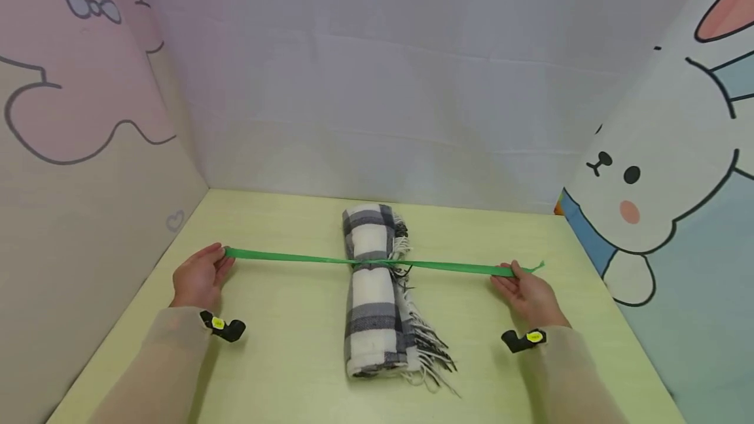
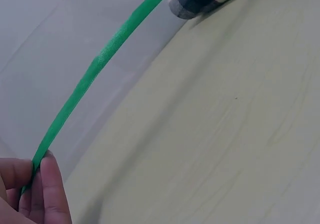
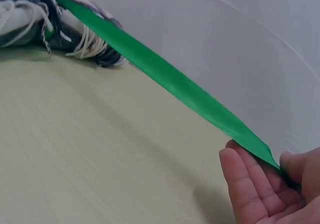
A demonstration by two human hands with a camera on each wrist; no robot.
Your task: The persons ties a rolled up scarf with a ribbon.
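Note:
A rolled scarf [image 1: 370,316] in black, grey and white check lies lengthwise on the table, its fringe [image 1: 432,345] spread out on the right side. Around its middle runs a green ribbon [image 1: 294,256], which cinches the roll to a narrow waist. My left hand [image 1: 199,277] pinches one end of the ribbon between thumb and fingers, out to the left. On the other side my right hand [image 1: 530,293] pinches the ribbon near its other end, and a short tail sticks out past the thumb. Both lengths stretch nearly straight above the table.
The pale yellow table [image 1: 283,345] meets a white cloth wall [image 1: 377,84] at the back. Cartoon-printed panels stand on both sides, with a rabbit [image 1: 665,201] on the right one. Small black wrist cameras [image 1: 226,327] are strapped over both sleeves.

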